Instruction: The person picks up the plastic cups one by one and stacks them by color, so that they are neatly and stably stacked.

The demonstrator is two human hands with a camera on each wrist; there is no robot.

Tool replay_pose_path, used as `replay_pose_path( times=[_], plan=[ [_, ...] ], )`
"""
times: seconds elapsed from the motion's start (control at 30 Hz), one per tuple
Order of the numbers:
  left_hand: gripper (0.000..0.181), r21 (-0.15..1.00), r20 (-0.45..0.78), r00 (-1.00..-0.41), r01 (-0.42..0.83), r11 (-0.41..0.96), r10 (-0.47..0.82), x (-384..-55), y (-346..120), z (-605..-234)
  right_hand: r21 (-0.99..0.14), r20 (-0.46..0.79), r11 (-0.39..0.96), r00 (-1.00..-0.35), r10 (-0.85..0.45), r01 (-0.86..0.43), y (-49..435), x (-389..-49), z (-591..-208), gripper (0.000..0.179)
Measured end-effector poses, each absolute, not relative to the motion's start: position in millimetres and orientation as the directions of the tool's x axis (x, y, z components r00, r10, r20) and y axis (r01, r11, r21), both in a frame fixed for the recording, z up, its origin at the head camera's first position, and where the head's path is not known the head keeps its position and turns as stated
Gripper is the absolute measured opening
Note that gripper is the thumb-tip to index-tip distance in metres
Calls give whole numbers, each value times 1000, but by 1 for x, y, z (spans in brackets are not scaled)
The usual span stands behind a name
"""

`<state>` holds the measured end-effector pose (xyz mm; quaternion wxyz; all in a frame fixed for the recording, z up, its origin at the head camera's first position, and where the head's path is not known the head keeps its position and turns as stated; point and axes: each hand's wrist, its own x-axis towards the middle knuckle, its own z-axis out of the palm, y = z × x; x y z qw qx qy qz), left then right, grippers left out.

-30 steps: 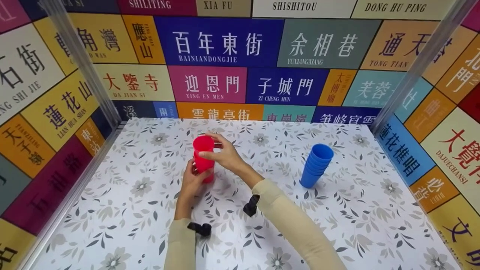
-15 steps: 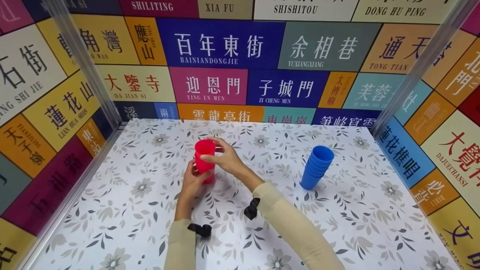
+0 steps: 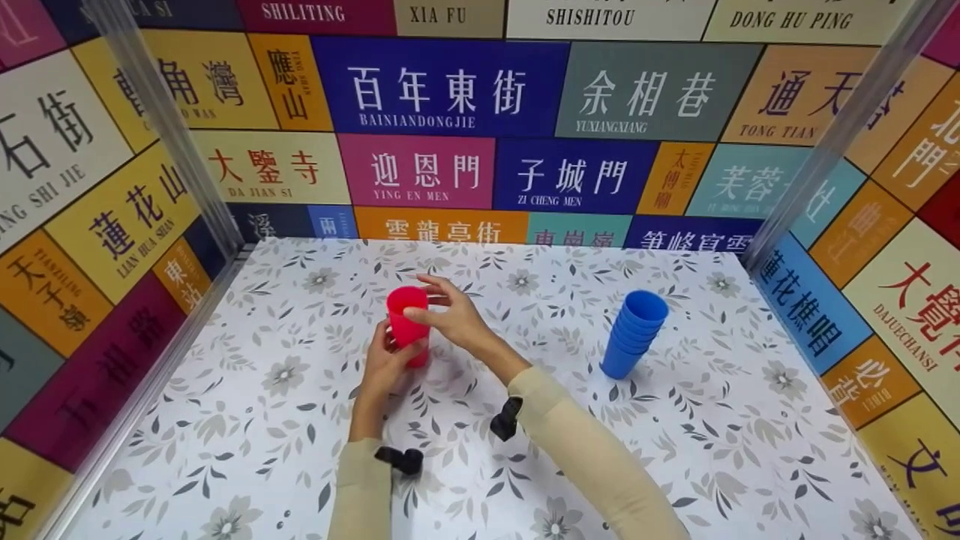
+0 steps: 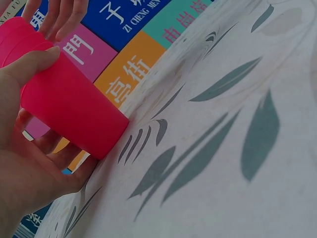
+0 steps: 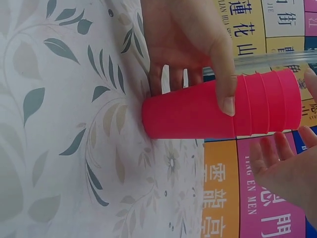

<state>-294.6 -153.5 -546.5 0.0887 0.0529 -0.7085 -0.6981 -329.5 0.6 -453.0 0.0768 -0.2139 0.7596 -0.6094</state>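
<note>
A stack of several nested red plastic cups [image 3: 409, 324] stands upright on the table at left of centre. My left hand [image 3: 383, 361] grips the lowest cup from the left, its thumb across the front and fingers behind, as the left wrist view shows. At the top of the stack is my right hand [image 3: 456, 315], fingers relaxed and spread around the rims. In the right wrist view, my right fingertips [image 5: 270, 148] lie right beside the upper rims, and the thumb [image 5: 311, 82] is just past the top rim.
A stack of several blue cups [image 3: 631, 337] stands on the right side of the table, leaning in this view. A white floral cover [image 3: 555, 465] lies over the table. Printed sign panels [image 3: 442, 90] wall in the back and both sides.
The top red cup has slid down into the stack, so the stack looks shorter. My right hand has stayed near the top and loosened around it. The left hand keeps its grip.
</note>
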Motion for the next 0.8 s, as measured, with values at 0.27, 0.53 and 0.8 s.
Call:
replay_pose_path(
  times=[0.27, 0.53, 0.8],
  plan=[
    [69, 1000, 18, -982, 13, 27, -188, -292, -158, -545, -964, 135, 155, -899, -417, -217, 14, -328, -459, 64],
    [71, 999, -15, -985, -23, 44, -174, -285, -164, -539, -966, 97, 183, -911, -402, -183, 28, -326, -470, 62],
    [88, 992, -65, -996, -72, 100, -68, -280, -181, -530, -966, 124, 164, -913, -388, -201, 62, -319, -481, 59]
  ],
)
